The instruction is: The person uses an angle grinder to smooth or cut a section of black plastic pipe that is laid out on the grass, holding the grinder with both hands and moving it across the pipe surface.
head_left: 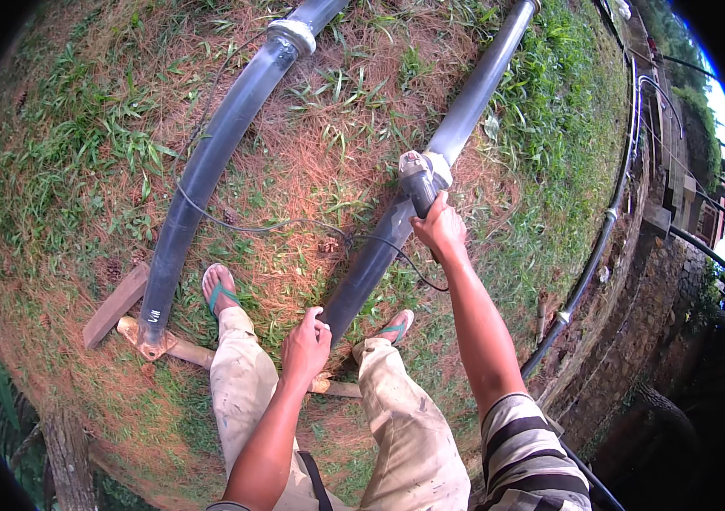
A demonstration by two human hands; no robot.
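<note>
My right hand (441, 228) is wrapped round the body of an angle grinder (418, 186). The grinder's head rests at a pale joint on a long dark pipe (365, 274) lying on the ground between my feet and the far grass. Whitish dust coats the pipe around that joint. Beside the pipe's near end is my left hand (305, 347), fingers loosely bent and holding nothing that I can see; whether it touches the pipe I cannot tell. A thin black cord (294, 222) crosses over the pipe near the grinder.
A second dark pipe (209, 162) with a pale collar (293, 36) lies to the left, its flanged end by a wooden block (115, 305). A bamboo pole (192, 351) lies under the near ends. Another pipe (586, 268) runs along the bank's edge at right, above a drop.
</note>
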